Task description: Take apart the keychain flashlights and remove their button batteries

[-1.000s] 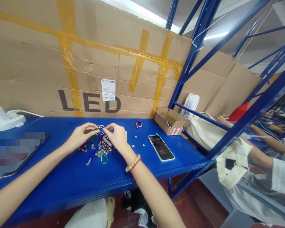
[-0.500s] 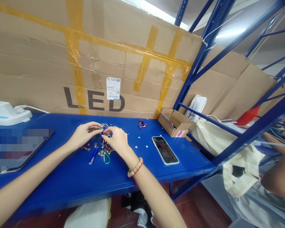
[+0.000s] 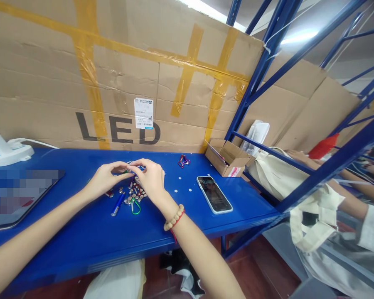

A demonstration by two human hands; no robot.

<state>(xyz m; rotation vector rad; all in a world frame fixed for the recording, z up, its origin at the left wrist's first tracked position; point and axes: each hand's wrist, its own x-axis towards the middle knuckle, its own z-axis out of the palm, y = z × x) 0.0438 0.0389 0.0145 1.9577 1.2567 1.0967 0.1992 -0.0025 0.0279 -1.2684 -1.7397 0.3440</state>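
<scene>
My left hand (image 3: pixel 105 179) and my right hand (image 3: pixel 150 176) meet fingertip to fingertip just above the blue tabletop. Both are closed in a pinch. A bit of a small green cylinder (image 3: pixel 126 171) shows between the left fingers; what the right fingertips hold is hidden behind them. Below lies a pile of small round silver parts (image 3: pixel 137 192) mixed with red pieces. In front of the pile rest a blue metal cylinder (image 3: pixel 117 204), like a mini torch, and a green carabiner clip (image 3: pixel 136 206). A beaded bracelet (image 3: pixel 174 218) circles my right wrist.
A phone (image 3: pixel 214 194) lies to the right, with an open cardboard box (image 3: pixel 227 158) behind it. Red and purple clips (image 3: pixel 183 161) sit toward the back. A tablet-like device (image 3: pixel 25 199) and a white power strip (image 3: pixel 8 150) are left. Another person's arm (image 3: pixel 349 197) shows far right.
My hands have come closer together, and the green cylinder is now mostly covered by fingers. The view has shifted slightly. At far right, the other person's arm has moved toward the cream bag.
</scene>
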